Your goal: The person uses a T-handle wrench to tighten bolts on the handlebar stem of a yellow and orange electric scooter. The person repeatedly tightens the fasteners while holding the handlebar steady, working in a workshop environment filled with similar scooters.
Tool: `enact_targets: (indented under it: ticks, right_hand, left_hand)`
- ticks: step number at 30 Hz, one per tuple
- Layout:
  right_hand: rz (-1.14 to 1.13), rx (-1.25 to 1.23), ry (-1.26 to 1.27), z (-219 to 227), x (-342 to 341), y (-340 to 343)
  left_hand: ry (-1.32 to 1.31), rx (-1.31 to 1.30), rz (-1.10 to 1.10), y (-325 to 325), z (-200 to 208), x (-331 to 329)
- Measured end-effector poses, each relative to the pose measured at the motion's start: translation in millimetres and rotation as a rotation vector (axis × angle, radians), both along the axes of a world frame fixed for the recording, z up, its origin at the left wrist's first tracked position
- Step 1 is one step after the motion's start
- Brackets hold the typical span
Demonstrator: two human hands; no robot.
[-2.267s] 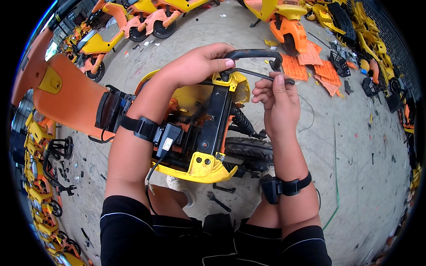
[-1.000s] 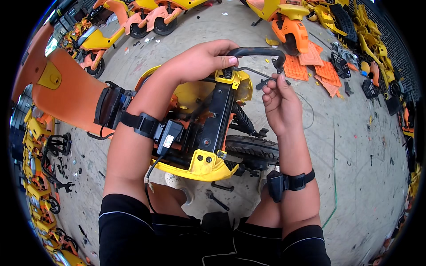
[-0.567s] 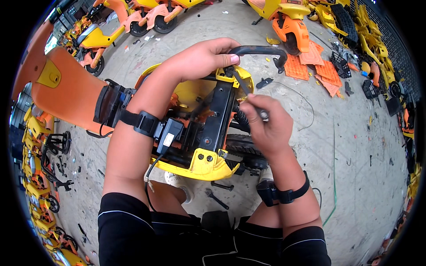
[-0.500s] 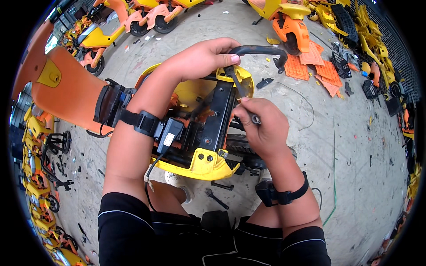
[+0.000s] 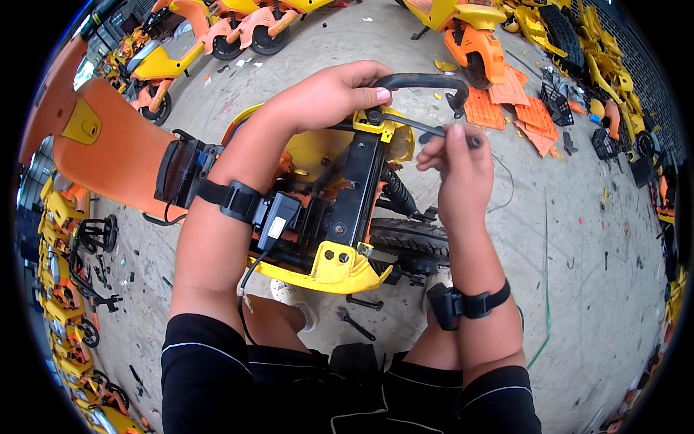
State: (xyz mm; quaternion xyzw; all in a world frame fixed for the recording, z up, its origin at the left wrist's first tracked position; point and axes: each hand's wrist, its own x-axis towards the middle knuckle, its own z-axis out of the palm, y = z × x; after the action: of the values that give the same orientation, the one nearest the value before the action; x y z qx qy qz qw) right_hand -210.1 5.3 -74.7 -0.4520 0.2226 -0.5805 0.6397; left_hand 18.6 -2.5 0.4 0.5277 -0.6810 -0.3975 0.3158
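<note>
A stripped yellow scooter frame (image 5: 329, 264) with a black centre beam (image 5: 354, 195) and a rear tyre (image 5: 408, 242) lies in front of me. My left hand (image 5: 329, 94) grips the black curved grab bar (image 5: 434, 83) at the frame's far end. My right hand (image 5: 455, 166) is closed on the handle of a thin black wrench (image 5: 412, 123), whose head sits on a bolt at the yellow bracket (image 5: 379, 123) just under the bar. Both wrists wear black straps; the left one carries a small box with a cable.
An orange seat panel (image 5: 108, 152) lies at the left. Loose tools (image 5: 358, 325) rest on the concrete by my knees. Orange and yellow scooter bodies (image 5: 463, 29), plastic panels (image 5: 528, 108) and black baskets (image 5: 560, 108) ring the floor; more parts pile up along the left edge.
My right hand dropped from the bar end to the frame's middle, then rose back up with the wrench and set it on the bolt under the bar. The left hand stayed put.
</note>
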Motion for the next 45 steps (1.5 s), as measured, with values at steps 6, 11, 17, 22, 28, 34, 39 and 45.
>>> enact_targets:
  ticks: [6,11,17,22,28,34,39,45]
  right_hand:
    - [-0.030,-0.017,-0.091,-2.2,-2.5,-3.8]
    - [-0.167,-0.366,0.164,-3.5,3.2,18.8]
    - [-0.436,-0.734,0.594,-3.7,4.0,34.7]
    - [-0.537,-1.130,0.731,0.9,8.4,38.7]
    - [-0.532,-1.260,0.772,6.5,11.1,44.0]
    - [-0.540,-1.243,0.820,5.7,16.8,50.9]
    - [-0.682,-1.354,0.759,7.2,19.2,48.6]
    - [-0.600,-1.277,0.875,11.8,14.3,54.8]
  left_hand:
    - [-0.007,0.004,0.002,-0.2,0.2,-0.6]
    - [0.003,0.006,0.015,-0.7,-1.4,0.6]
    - [-0.001,0.007,-0.003,-1.6,-0.2,0.7]
    - [-0.009,-0.010,-0.004,-0.2,0.6,0.2]
    - [-0.004,0.010,-0.006,-0.5,1.0,0.4]
    - [-0.016,-0.018,0.024,-0.5,-1.2,-0.1]
    - [0.006,-0.003,0.035,-0.4,-2.0,0.4]
    - [-0.022,-0.031,0.009,-2.0,-3.5,2.6]
